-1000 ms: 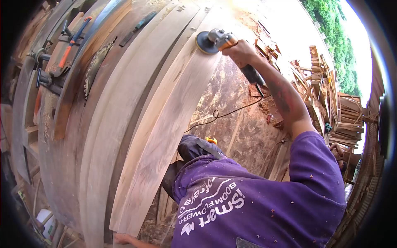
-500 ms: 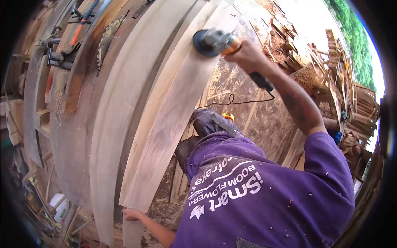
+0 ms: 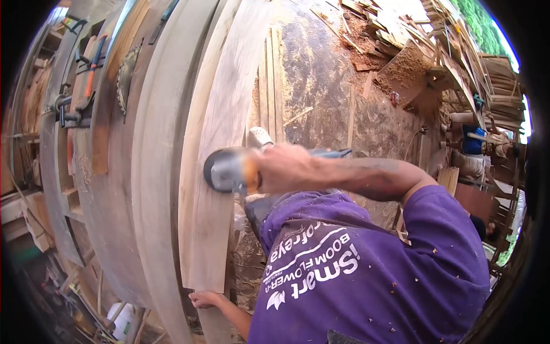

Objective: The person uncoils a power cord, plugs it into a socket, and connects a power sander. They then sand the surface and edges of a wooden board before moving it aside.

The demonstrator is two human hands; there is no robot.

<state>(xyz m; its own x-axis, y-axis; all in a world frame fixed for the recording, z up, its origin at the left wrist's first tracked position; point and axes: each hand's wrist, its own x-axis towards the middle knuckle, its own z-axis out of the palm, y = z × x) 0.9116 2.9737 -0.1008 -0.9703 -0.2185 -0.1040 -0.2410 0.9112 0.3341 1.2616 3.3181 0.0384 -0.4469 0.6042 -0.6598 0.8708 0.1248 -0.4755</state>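
My right hand [image 3: 286,167] is wrapped round an angle grinder [image 3: 247,171] with an orange and grey body, blurred by motion. Its dark round disc [image 3: 216,172] lies on the top face of a long pale wooden plank [image 3: 215,241], roughly midway along it. At the plank's near end, my left hand [image 3: 207,299] is closed on the edge, thumb and fingers pressed together. Part of its fingers is hidden by the wood. Beneath that end another board [image 3: 215,328] continues.
Alongside lies a second long curved board [image 3: 157,172]. Farther left are clamps [image 3: 66,109], an orange-handled tool [image 3: 91,69] and a jagged-edged piece [image 3: 127,80]. Wood scraps and shavings [image 3: 409,63] heap at upper right. A partly visible person [image 3: 472,143] is at far right.
My right hand has brought the grinder down the plank, closer to my body and to my left hand. My left hand stays at the plank's end. The view has shifted.
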